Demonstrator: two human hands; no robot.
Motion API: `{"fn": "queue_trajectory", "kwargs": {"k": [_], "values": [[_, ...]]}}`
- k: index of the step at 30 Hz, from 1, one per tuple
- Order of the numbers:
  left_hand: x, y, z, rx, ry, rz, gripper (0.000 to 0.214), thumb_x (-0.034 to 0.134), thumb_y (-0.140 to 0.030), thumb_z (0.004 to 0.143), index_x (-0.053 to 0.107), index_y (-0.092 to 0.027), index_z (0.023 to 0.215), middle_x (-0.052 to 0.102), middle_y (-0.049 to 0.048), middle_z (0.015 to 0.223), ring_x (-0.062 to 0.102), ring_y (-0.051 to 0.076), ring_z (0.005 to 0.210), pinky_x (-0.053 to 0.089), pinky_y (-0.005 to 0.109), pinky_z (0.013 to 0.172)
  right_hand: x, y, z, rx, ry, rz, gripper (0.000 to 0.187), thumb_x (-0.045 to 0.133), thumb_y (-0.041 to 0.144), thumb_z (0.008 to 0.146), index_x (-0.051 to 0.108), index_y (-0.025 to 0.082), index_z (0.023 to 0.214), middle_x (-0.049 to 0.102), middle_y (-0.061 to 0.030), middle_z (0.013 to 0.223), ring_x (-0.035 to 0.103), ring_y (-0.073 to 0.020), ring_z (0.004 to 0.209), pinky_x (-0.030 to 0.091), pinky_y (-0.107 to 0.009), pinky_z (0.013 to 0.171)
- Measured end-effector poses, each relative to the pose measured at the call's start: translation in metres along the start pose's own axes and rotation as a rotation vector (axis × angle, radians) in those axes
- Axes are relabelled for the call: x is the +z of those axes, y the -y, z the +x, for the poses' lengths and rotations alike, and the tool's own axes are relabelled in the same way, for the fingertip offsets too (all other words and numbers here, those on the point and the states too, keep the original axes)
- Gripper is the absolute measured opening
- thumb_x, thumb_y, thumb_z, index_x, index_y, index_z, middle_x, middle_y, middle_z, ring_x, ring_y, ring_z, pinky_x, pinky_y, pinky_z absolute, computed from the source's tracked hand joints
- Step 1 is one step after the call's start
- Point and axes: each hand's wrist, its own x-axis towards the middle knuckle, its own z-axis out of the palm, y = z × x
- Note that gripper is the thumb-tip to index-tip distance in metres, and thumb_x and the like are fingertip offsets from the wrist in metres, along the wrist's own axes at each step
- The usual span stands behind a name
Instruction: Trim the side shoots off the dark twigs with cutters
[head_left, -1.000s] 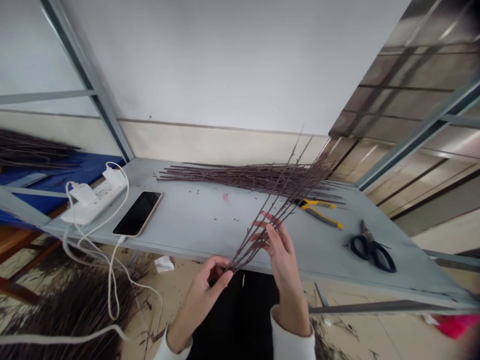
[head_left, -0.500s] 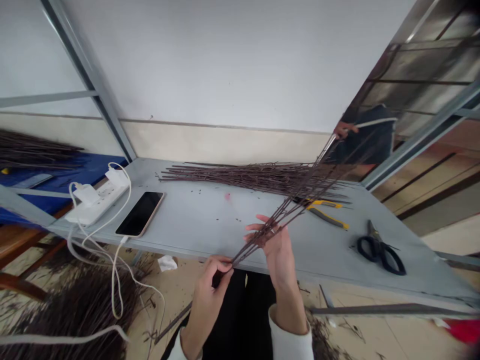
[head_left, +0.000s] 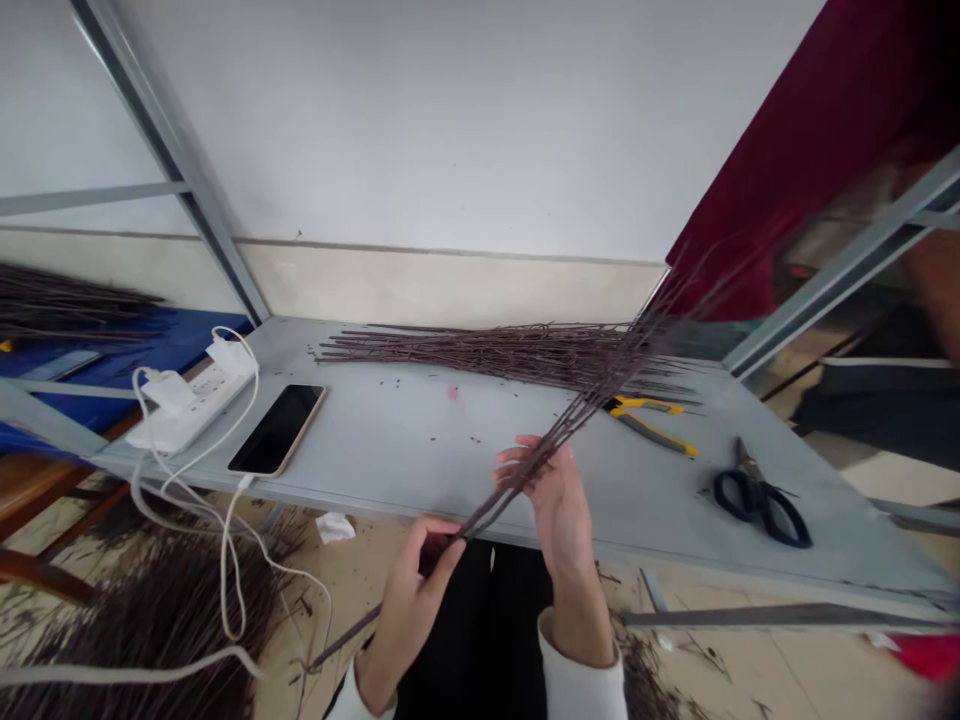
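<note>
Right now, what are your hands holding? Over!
Left hand pinching thin dark twigs low down. Right hand against them higher up. Yellow-handled pliers beside the twigs, on the grey table.

Slanting bundle of dark twigs (head_left: 577, 412)

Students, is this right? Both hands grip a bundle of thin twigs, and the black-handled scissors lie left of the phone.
No: the black-handled scissors lie right of the phone, as the head view shows. The left hand and right hand do grip the twigs.
</note>
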Motion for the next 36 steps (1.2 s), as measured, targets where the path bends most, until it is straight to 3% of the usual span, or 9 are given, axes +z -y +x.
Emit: {"fn": "queue_trajectory", "kwargs": {"k": [6,12,14,19,24,27,30,32,36], "values": [[-0.002,0.007,0.004,-0.145,-0.004,-0.253,0.028,0.055,-0.045,0.084,0.054,-0.020,0.097,0.058,-0.0024,0.071,0.046,0.008,0.046,0.040,0.021,0.046,0.004,-0.005,0.000,-0.009,-0.070,-0.223,0.033,0.059,0.048,0.081,0.056,0.021,0.100,0.072,-0.0037,0.083,0.066,-0.0187,0.063,0.052,-0.032,0.063],[-0.015,-0.006,0.003,-0.097,0.013,0.096,0.026,0.048,-0.041,0.089,0.060,-0.021,0.099,0.067,0.0055,0.092,0.063,0.020,0.085,0.049,0.032,0.079,0.008,-0.014,-0.003,0.072,-0.077,-0.292,0.044,0.059,0.053,0.078,0.056,0.019,0.106,0.073,-0.0071,0.087,0.068,-0.0238,0.072,0.054,-0.036,0.067],[-0.018,-0.015,0.008,-0.068,-0.036,0.212,0.028,0.045,-0.043,0.090,0.061,-0.022,0.098,0.069,0.0061,0.091,0.063,0.021,0.082,0.049,0.033,0.076,0.009,-0.019,-0.010,0.088,-0.056,-0.345,0.050,0.057,0.055,0.079,0.056,0.018,0.112,0.073,-0.0090,0.093,0.068,-0.0250,0.079,0.055,-0.037,0.071],[-0.009,-0.039,0.056,-0.011,-0.047,0.214,0.032,0.044,-0.044,0.090,0.056,-0.022,0.109,0.064,0.0073,0.105,0.060,0.020,0.087,0.048,0.031,0.075,0.010,-0.044,-0.036,0.098,-0.067,-0.467,0.053,0.056,0.057,0.079,0.061,0.019,0.117,0.065,-0.0093,0.119,0.058,-0.0271,0.112,0.048,-0.038,0.095],[0.019,-0.045,0.121,-0.024,0.243,0.041,0.044,0.063,-0.040,0.078,0.053,-0.021,0.117,0.060,0.0076,0.114,0.057,0.019,0.092,0.045,0.031,0.082,0.009,-0.077,-0.050,0.122,-0.134,-0.476,0.059,0.057,0.061,0.076,0.063,0.020,0.118,0.058,-0.0090,0.129,0.047,-0.0266,0.126,0.037,-0.036,0.106],[0.030,-0.035,0.142,-0.089,0.360,-0.043,0.035,0.065,-0.038,0.075,0.062,-0.017,0.102,0.063,0.0038,0.090,0.056,0.015,0.074,0.044,0.027,0.067,0.009,-0.088,-0.054,0.145,-0.201,-0.397,0.056,0.058,0.060,0.075,0.065,0.021,0.115,0.061,-0.0082,0.126,0.050,-0.0263,0.123,0.039,-0.037,0.105],[0.034,-0.025,0.148,-0.114,0.361,-0.117,0.032,0.065,-0.038,0.074,0.064,-0.016,0.097,0.059,-0.0003,0.079,0.050,0.011,0.060,0.039,0.023,0.055,0.007,-0.085,-0.059,0.187,-0.239,-0.332,0.057,0.061,0.060,0.072,0.066,0.021,0.113,0.067,-0.0085,0.115,0.063,-0.0272,0.106,0.051,-0.037,0.092],[0.034,-0.021,0.148,-0.124,0.300,-0.165,0.031,0.065,-0.038,0.073,0.063,-0.017,0.096,0.058,-0.0011,0.079,0.049,0.009,0.057,0.037,0.021,0.053,0.004,-0.076,-0.063,0.210,-0.255,-0.324,0.057,0.060,0.062,0.072,0.065,0.023,0.113,0.072,-0.0074,0.100,0.069,-0.0248,0.076,0.058,-0.036,0.070],[0.035,-0.014,0.147,-0.147,0.249,-0.191,0.028,0.063,-0.038,0.073,0.058,-0.016,0.091,0.057,-0.0017,0.077,0.049,0.007,0.051,0.036,0.020,0.048,-0.027,-0.043,-0.069,0.177,-0.362,-0.518,0.054,0.055,0.064,0.073,0.067,0.026,0.108,0.072,-0.0046,0.074,0.056,-0.0190,0.040,0.049,-0.032,0.038]]}}
